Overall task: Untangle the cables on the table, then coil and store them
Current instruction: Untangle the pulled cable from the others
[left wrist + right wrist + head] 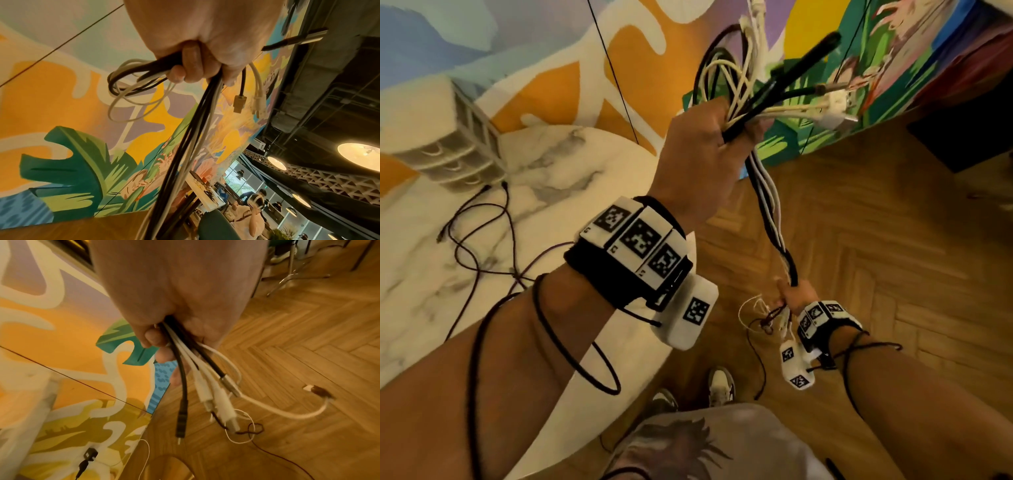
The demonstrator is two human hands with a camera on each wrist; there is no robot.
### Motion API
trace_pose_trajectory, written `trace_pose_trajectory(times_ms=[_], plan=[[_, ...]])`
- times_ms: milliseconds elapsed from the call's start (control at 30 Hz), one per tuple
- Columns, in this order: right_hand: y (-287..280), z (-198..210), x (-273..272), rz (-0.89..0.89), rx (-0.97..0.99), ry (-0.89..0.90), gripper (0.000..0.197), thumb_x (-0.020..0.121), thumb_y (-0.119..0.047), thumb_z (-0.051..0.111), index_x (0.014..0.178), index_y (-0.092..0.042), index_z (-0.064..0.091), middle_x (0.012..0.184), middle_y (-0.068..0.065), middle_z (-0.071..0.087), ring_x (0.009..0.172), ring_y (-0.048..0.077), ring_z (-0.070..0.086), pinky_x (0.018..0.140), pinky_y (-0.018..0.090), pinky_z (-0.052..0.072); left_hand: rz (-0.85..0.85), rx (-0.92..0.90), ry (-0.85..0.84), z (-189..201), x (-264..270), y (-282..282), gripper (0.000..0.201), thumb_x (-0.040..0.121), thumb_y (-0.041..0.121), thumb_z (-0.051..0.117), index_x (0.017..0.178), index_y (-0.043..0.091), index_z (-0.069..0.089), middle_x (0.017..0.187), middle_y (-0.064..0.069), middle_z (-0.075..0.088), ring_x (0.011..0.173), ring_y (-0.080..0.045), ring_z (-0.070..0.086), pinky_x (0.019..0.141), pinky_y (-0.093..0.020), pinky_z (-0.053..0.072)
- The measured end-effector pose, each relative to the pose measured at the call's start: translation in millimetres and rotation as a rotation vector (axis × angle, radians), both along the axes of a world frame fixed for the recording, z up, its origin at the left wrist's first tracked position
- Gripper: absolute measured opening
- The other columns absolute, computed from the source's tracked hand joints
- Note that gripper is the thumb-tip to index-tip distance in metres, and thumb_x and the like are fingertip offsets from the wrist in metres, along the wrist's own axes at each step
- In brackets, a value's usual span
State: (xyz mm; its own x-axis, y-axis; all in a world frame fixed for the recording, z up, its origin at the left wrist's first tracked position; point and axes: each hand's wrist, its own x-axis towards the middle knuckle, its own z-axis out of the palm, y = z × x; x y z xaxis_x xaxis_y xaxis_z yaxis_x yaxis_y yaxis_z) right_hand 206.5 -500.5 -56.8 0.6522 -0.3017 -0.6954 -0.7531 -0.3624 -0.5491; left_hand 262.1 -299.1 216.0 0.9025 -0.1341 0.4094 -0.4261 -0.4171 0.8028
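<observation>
The cables (768,192) have smooth plastic coats, some black and some white, with a light shine. One black plug (240,104) ends in a yellowish metal shell. The white plugs (216,395) look like smooth plastic. The table (558,164) has a glossy marble-like top with grey veins. The floor (893,240) is wooden parquet, slightly shiny. The wall (534,51) is painted, matt.

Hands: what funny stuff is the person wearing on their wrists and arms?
Both arms are bare, with no sleeves. The left hand has a black wrist strap carrying white blocks printed with black-and-white square codes, plus a white box with another code. The right hand wears a matching band. Thin black cords loop along both forearms.
</observation>
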Motion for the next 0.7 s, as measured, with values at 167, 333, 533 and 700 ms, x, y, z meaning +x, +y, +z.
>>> trace_pose_trajectory(times_ms=[167, 333, 533, 700], plan=[[3, 2, 26, -0.312, 0.087, -0.121, 0.048, 0.094, -0.048, 0.049, 0.068, -0.008, 0.052, 0.056, 0.009, 0.050, 0.053, 0.026, 0.049, 0.055, 0.037, 0.048, 0.057, -0.029, 0.005, -1, 4, 12, 0.027, 0.090, 0.028, 0.058, 0.083, 0.003, 0.066, 0.067, 0.002, 0.061, 0.062, -0.006, 0.057, 0.057, -0.023, 0.045], [-5, 3, 37, 0.016, -0.131, -0.223, 0.026, 0.095, -0.031, 0.051, 0.108, -0.011, 0.062, 0.089, 0.010, 0.063, 0.074, 0.029, 0.061, 0.062, 0.030, 0.044, 0.048, -0.026, -0.022, 3, 11, 19, 0.021, 0.093, 0.024, 0.056, 0.087, 0.006, 0.065, 0.068, -0.006, 0.061, 0.060, -0.003, 0.054, 0.054, -0.015, 0.039], [12, 23, 36, 0.394, -0.145, -0.253, 0.060, 0.072, -0.030, 0.079, 0.123, -0.015, 0.052, 0.123, 0.008, 0.052, 0.111, 0.025, 0.054, 0.088, 0.036, 0.047, 0.013, 0.015, 0.058, -37, 13, 1, 0.027, 0.093, 0.026, 0.055, 0.106, 0.005, 0.065, 0.084, 0.003, 0.063, 0.073, -0.002, 0.055, 0.064, -0.010, 0.039], [73, 102, 40, 0.284, 0.257, -0.713, 0.060, 0.074, -0.013, 0.076, 0.127, -0.018, 0.047, 0.128, -0.002, 0.050, 0.119, 0.008, 0.048, 0.096, 0.018, 0.044, -0.030, 0.214, 0.282, -75, 14, -11, 0.014, 0.092, 0.019, 0.058, 0.099, 0.008, 0.064, 0.078, 0.000, 0.062, 0.074, -0.017, 0.058, 0.056, -0.012, 0.035]])
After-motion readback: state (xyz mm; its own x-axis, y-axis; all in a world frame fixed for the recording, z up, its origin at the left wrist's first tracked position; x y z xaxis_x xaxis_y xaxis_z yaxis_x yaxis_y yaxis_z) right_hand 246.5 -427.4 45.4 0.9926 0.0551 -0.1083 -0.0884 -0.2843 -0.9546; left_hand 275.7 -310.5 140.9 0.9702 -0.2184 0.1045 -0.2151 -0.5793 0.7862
